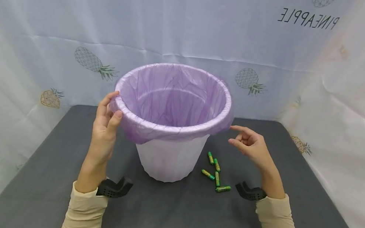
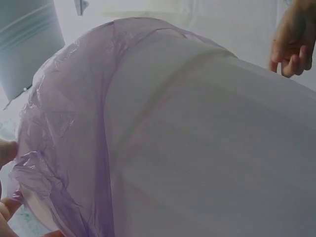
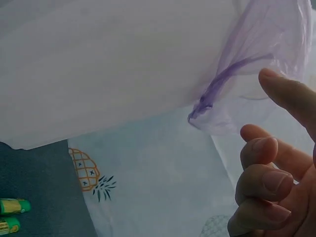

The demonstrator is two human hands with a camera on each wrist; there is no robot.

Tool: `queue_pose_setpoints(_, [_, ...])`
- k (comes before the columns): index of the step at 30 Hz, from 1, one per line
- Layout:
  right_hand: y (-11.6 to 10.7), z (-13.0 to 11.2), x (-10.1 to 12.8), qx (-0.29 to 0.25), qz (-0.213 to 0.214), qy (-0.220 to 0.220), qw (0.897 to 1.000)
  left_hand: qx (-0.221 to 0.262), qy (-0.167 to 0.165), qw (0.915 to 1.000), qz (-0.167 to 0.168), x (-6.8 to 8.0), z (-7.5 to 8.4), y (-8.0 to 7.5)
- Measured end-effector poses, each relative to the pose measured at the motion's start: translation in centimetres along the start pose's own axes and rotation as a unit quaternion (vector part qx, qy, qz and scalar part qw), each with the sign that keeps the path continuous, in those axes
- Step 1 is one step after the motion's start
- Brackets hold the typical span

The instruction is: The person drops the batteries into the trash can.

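Left hand point(image 1: 106, 121) grip pinches purple liner point(image 1: 170, 101) at rim of white bin point(image 1: 167, 160) mid-counter point(image 1: 61, 190); right hand point(image 1: 249, 143) grip loose, holding nothing, just beside the opposite rim, batteries point(image 1: 215, 171) near base.

I see two bare hands, left hand point(image 1: 105, 130) and right hand point(image 1: 251, 146). Both arms wear long beige sleeves point(image 1: 84, 211) bunched at the cuffs. Each wrist carries a black curved camera mount point(image 1: 115, 188), textured plastic, no visible cables or markings.
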State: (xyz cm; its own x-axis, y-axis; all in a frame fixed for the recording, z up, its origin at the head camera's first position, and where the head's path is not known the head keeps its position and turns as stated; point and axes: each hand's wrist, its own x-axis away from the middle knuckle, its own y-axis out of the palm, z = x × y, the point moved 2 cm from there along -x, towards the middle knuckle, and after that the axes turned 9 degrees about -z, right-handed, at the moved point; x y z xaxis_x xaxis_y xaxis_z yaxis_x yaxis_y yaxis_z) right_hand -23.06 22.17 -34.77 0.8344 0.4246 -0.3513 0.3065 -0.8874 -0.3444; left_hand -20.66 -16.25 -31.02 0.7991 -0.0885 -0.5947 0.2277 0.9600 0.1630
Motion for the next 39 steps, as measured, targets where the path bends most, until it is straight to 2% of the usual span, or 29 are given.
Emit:
queue_pose_setpoints(7, [-0.1, 2.7, 0.6, 0.001, -0.048, 0.032, 0.998, -0.004, -0.003, 1.0000, -0.008, -0.1, 0.2, 0.0])
queue_pose_setpoints(12, [-0.7, 3.9, 0.6, 0.017, -0.075, 0.047, 0.996, 0.001, 0.001, 1.0000, -0.002, 0.2, 0.2, 0.0])
queue_pose_setpoints(20, [-0.7, 6.1, 0.5, 0.012, -0.132, 0.064, 0.989, -0.008, -0.003, 1.0000, -0.003, 0.1, 0.3, 0.0])
queue_pose_setpoints(24, [-0.4, 7.4, 0.8, 0.012, -0.144, 0.087, 0.986, -0.012, -0.005, 0.9999, -0.001, 0.0, 0.3, 0.0])
queue_pose_setpoints(30, [-0.3, 9.0, 1.3, 0.013, -0.156, 0.135, 0.978, -0.014, -0.016, 0.9996, 0.018, -0.1, 0.0, 0.0])
queue_pose_setpoints(35, [-0.4, 9.9, 1.4, 0.018, -0.179, 0.139, 0.974, -0.006, -0.003, 1.0000, 0.004, -0.1, 0.2, 0.2])
queue_pose_setpoints(39, [-0.2, 10.7, 1.3, 0.027, -0.220, 0.151, 0.963, 0.004, 0.008, 1.0000, -0.004, -0.1, 0.2, 0.3])
